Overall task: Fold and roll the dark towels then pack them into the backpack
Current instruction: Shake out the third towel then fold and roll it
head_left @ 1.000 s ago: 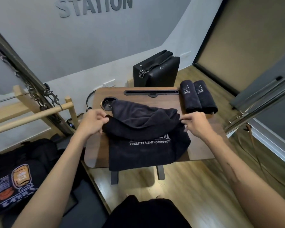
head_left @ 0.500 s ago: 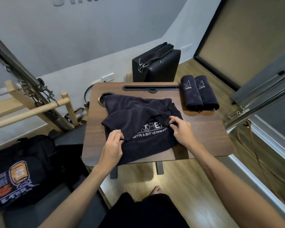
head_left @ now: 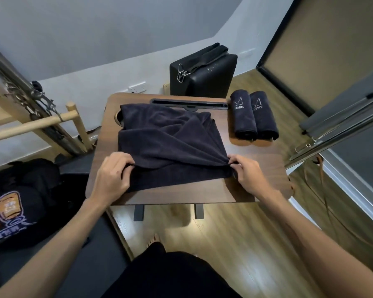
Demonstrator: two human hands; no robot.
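Large dark navy terry towel (head_left: 168, 143) lies rumpled and partly folded on the dark walnut-brown wooden bench (head_left: 256, 181), covering its left-centre from the far edge slot down toward the near edge. Left hand (head_left: 111, 177) grip: fingers curled, pinching the towel's near-left corner of the upper fold. Right hand (head_left: 249, 174) grip: thumb and fingers pinching the near-right corner of the same fold. Both grips sit at the towel's near edge, the cloth stretched between them, a lower layer showing below the pinched fold line toward the bench's near edge. No print readable on this towel.

Two rolled dark towels (head_left: 254, 115) lie side by side, touching, at the bench's far-right corner, well apart from the hands; each has a white crown-like logo with letters "ESS" readable. Long black recessed slot (head_left: 188, 103) runs along the bench's far edge; the towel's far-left corner covers part of a round cutout.

Black backpack with an orange and white graphic patch (head_left: 19, 209) sits on the floor left of the bench; patch writing too blurred to read. Black boxy padded case with a strap and metal clip (head_left: 202, 72) stands behind the bench's far edge.
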